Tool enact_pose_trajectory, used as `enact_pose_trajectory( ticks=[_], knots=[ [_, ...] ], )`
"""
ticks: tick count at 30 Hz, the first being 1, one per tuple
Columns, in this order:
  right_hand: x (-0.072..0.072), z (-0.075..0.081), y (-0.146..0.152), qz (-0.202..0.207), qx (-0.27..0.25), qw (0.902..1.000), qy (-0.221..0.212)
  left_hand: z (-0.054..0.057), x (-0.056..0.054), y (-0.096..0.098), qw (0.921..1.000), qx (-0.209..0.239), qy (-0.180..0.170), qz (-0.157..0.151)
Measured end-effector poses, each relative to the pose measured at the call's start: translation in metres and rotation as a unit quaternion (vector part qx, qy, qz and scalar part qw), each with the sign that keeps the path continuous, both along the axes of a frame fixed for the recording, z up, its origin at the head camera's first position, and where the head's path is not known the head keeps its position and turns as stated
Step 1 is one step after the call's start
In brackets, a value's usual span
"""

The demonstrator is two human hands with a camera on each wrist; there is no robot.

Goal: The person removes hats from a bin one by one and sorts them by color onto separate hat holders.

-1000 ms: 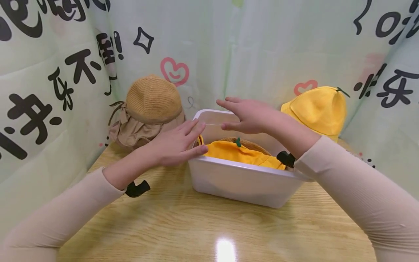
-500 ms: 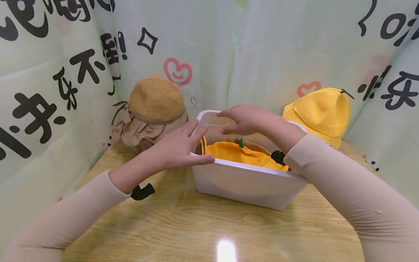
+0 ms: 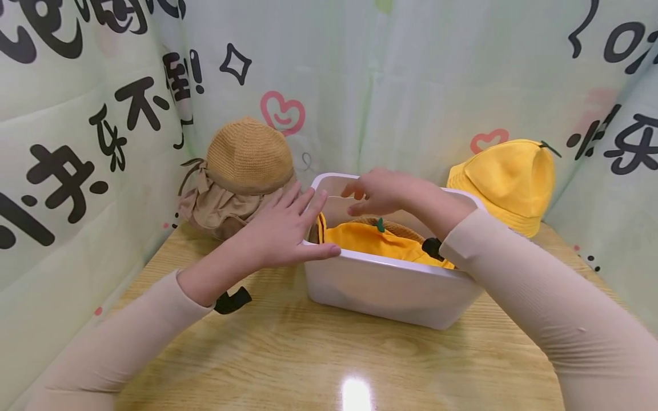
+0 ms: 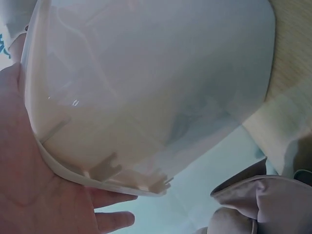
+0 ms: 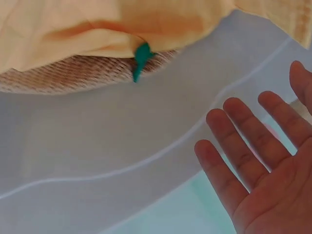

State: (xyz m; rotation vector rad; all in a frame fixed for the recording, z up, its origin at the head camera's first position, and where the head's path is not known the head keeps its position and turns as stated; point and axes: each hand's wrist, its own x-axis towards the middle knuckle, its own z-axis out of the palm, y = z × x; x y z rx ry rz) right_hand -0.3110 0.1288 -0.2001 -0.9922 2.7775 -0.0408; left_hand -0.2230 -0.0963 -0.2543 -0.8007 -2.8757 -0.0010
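A white plastic bin [image 3: 380,291] stands on the wooden table. Inside it lies a yellow hat [image 3: 370,241] with a small green sprout, on top of a brown woven hat [image 3: 403,231]. My left hand [image 3: 280,234] rests on the bin's left front corner, fingers spread and straight, thumb along the rim. In the left wrist view, the palm lies against the rim [image 4: 63,173]. My right hand [image 3: 382,191] hovers over the bin's back part with relaxed fingers. The right wrist view shows that hand [image 5: 273,161] holding nothing, apart from the yellow hat [image 5: 97,29].
A straw hat [image 3: 249,157] with a brown cloth brim sits left of the bin. Another yellow hat [image 3: 506,182] stands behind it on the right. A printed curtain [image 3: 411,85] encloses the back and sides of the wooden table [image 3: 288,365].
My right hand has lowered toward the bin's opening, its fingers bending a little. My left hand has shifted slightly right and down onto the bin's corner. The hats keep their places.
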Motion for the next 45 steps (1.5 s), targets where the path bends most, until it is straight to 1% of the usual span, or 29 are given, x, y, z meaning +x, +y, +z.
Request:
enact_pose_trajectory(
  ticks=[3, 8, 15, 22, 25, 30, 37, 40, 45],
  knots=[
    [-0.003, -0.004, -0.001, -0.004, 0.014, 0.9996, -0.023, 0.000, 0.002, 0.000, 0.9999, -0.010, 0.009, 0.006],
    [-0.004, -0.009, -0.001, -0.006, 0.027, 0.9985, -0.047, 0.000, 0.002, 0.000, 0.9997, -0.016, 0.018, 0.009],
    [-0.007, -0.014, 0.001, -0.003, 0.028, 0.9975, -0.065, 0.000, 0.002, 0.000, 0.9999, -0.005, 0.010, 0.004],
    [-0.010, -0.021, 0.001, 0.006, 0.041, 0.9968, -0.069, -0.001, 0.001, 0.000, 0.9997, -0.013, 0.018, 0.005],
    [-0.010, -0.021, 0.001, 0.012, 0.051, 0.9965, -0.066, -0.001, 0.002, -0.001, 0.9997, -0.014, 0.018, 0.005],
    [-0.010, -0.021, 0.000, 0.022, 0.068, 0.9948, -0.073, -0.001, 0.002, -0.002, 0.9997, -0.013, 0.019, 0.002],
    [-0.010, -0.022, 0.000, 0.001, 0.072, 0.9935, -0.088, 0.000, 0.001, -0.001, 0.9998, -0.012, 0.015, 0.005],
    [-0.009, -0.023, 0.001, -0.008, 0.068, 0.9938, -0.088, 0.000, 0.001, -0.001, 0.9998, -0.012, 0.016, 0.004],
    [-0.009, -0.026, 0.004, -0.009, 0.075, 0.9941, -0.078, 0.000, 0.000, 0.000, 0.9998, -0.011, 0.015, -0.004]
  ],
)
